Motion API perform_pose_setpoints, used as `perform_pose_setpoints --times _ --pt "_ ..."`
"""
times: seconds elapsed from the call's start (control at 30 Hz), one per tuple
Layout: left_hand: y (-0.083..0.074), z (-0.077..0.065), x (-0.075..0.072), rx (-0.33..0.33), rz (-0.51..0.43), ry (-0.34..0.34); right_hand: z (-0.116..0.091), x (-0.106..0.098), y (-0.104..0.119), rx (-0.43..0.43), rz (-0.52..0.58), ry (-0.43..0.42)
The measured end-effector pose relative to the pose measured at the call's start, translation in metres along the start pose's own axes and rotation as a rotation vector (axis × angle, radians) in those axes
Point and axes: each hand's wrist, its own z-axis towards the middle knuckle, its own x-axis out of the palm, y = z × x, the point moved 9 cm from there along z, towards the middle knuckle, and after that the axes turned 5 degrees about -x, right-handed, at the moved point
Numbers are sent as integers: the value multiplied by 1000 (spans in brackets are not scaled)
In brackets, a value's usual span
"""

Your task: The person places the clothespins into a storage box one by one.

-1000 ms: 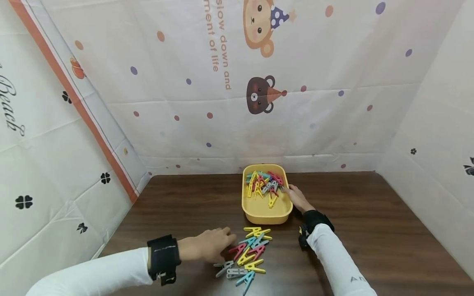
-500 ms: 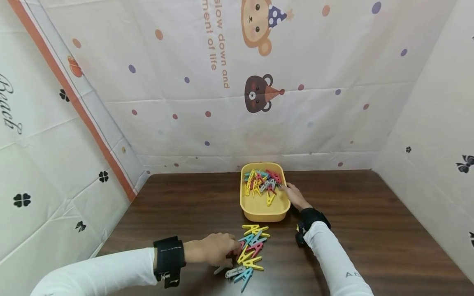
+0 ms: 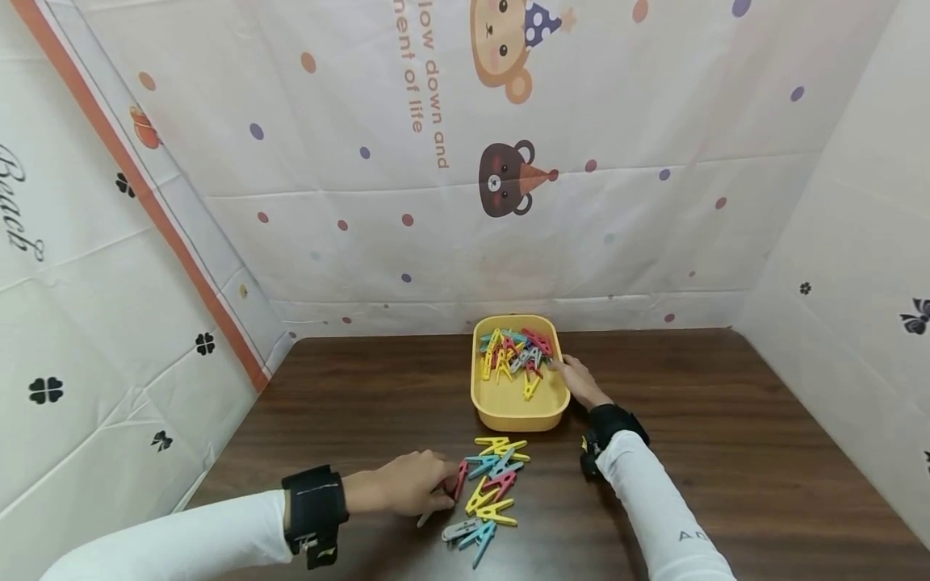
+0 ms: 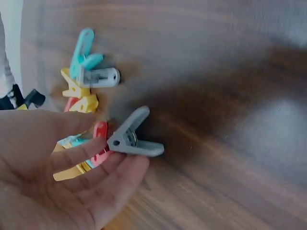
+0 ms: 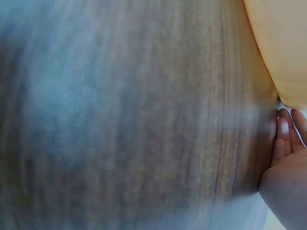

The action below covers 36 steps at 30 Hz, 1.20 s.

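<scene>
My left hand (image 3: pixel 410 482) holds a red clothespin (image 3: pixel 461 480) at its fingertips, just left of a loose group of clothespins on the table. In the left wrist view a grey clothespin (image 4: pixel 132 136) also sits between those fingers, its handles pointing away from the palm. Yellow, blue, red and grey clothespins lie beside the hand, among them a yellow one (image 3: pixel 496 512) and a blue one (image 3: pixel 479 542). My right hand (image 3: pixel 581 382) grips the right rim of a yellow plastic basket (image 3: pixel 512 411). Its fingers (image 5: pixel 284 132) show against the basket's outer wall.
A mixed heap of clothespins (image 3: pixel 504 355) lies in the basket's far part. The basket stands near the back edge of the dark wooden table (image 3: pixel 363 387). Printed white cloth (image 3: pixel 349 266) hangs behind the table and along both sides.
My left hand reached right into the clothespins, then drew back slightly left with the red and grey clothespins lifted from the group. The right hand stays on the basket.
</scene>
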Motion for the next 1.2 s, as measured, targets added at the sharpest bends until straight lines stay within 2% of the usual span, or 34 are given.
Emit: perform_pose_setpoints --times 0.03,0.1,0.17,0.2,0.23,0.27,0.33,0.37,0.4,0.43,0.47,0.5,0.57,0.6,0.63,0.7,0.73,0.87,0.93,1.0,1.1,1.17,1.2 --pt "2 -2 2 0 -8 8 0 0 0 1 0 -1" --pt "9 -3 12 46 -4 11 1 0 1 -3 -5 -1" --pt "15 -6 20 53 -2 41 2 -1 2 -6 -5 2" --pt "23 -3 29 88 -4 38 2 -2 2 -7 -5 3" --pt "23 -4 31 90 13 48 2 -2 2 -2 -3 2" --pt "21 -6 30 97 27 54 2 -3 3 1 -3 1" --pt "14 -10 23 69 48 77 3 -4 3 8 -1 0" --pt "19 -7 30 102 88 57 3 -5 4 7 -3 -2" --pt "18 -7 29 116 99 55 3 -5 4 8 -3 -3" --pt "11 -10 22 98 117 75 3 -5 4 9 -3 -1" --pt "11 -10 21 106 116 86 3 -4 5 4 -4 2" --pt "14 -7 21 145 126 81 3 -4 5 1 -6 4" --pt "16 -5 13 130 106 95 2 -3 6 -9 -12 5" --pt "9 -8 -4 93 65 120 2 -3 6 -11 -11 5" --pt "8 -7 -15 77 36 117 2 -3 7 -16 -13 2" --pt "4 -2 -45 81 5 71 1 -3 7 -22 -13 -3" --pt "0 2 -65 57 -7 43 0 -3 7 -23 -16 -3" --pt "-18 30 -145 159 48 -180 -3 -3 1 1 -31 0" --pt "-23 50 -183 157 57 -275 -5 -3 -1 9 -44 1" --pt "-25 71 -215 136 32 -339 -6 -3 0 8 -50 -7" --pt "-18 109 -242 62 -4 -364 -6 -3 3 -8 -62 -17" --pt "-11 135 -246 1 -29 -349 -7 -3 4 -14 -72 -21" --pt "-7 149 -243 -36 -48 -334 -7 -3 4 -12 -78 -23"
